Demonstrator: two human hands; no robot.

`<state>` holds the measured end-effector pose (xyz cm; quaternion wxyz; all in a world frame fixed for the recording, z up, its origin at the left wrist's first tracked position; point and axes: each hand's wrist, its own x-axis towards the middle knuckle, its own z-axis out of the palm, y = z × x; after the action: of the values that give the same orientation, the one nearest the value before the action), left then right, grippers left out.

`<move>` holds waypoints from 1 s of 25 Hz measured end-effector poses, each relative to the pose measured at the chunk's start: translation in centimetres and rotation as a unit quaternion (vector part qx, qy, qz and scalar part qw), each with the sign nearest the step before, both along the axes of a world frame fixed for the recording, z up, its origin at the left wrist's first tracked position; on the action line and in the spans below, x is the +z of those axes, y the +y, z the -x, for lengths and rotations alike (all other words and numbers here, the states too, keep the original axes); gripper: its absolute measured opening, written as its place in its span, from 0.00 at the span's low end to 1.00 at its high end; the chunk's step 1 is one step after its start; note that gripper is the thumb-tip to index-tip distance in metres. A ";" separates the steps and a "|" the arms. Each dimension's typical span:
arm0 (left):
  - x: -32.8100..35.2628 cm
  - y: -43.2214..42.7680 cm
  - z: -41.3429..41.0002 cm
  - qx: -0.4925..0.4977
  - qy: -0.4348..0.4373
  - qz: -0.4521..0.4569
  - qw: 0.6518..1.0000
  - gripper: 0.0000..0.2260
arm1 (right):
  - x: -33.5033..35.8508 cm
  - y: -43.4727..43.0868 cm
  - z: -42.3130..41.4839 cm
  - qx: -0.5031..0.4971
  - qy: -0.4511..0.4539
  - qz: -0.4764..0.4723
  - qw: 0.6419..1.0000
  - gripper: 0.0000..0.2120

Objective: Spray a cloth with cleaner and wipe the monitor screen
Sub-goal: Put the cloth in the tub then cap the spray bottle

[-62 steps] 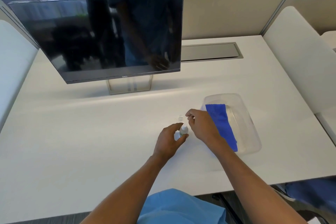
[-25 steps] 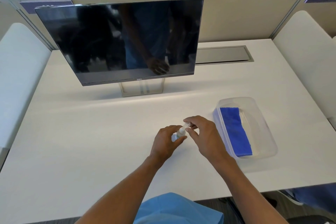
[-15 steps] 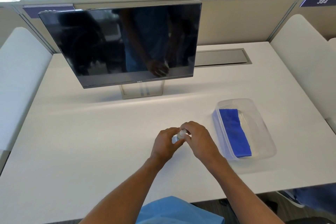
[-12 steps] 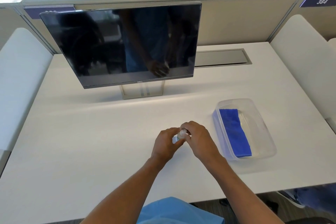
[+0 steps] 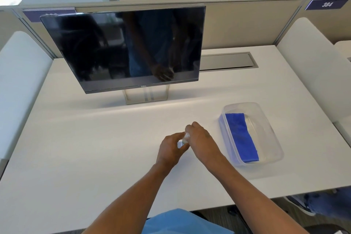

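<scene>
Lower centre, our left hand [image 5: 171,148] curls round a small clear plastic spray bottle [image 5: 183,141]; our right hand [image 5: 202,138] pinches its top.

Office cubicle, desk [image 5: 95,138], monitor [image 5: 129,47], partitions [image 5: 237,24]

Both hands gripping small spray bottle [image 5: 183,139], cloth [image 5: 240,137] in tub [image 5: 273,138]
</scene>
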<state>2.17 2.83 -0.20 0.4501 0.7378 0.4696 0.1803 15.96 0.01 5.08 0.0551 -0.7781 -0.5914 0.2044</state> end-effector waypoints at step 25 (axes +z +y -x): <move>-3.6 0.0 0.9 -0.046 0.138 -0.126 0.981 0.26 | 5.0 -8.1 -6.3 -0.229 0.234 -0.324 0.888 0.07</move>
<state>1.31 2.85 -3.78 0.2916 0.8273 0.4666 0.1135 22.24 -8.10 10.11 0.4862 -0.7604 -0.4002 0.1592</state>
